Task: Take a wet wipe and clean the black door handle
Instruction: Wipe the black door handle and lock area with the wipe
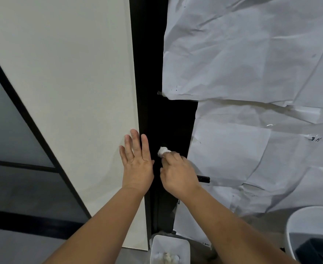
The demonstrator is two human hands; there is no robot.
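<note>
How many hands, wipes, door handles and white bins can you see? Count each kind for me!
Hands: 2, the left hand flat against the wall, the right hand pinching the wipe
Wet wipe: 1
Black door handle: 1
White bins: 2, the small bin and the large bin
Total: 6

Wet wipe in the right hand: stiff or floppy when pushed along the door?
Probably floppy: the wet wipe is bunched into a soft wad at the right hand fingertips. It looks light, pinched by fingertips alone. Likely to deform rather than slide rigidly against the black door.
</note>
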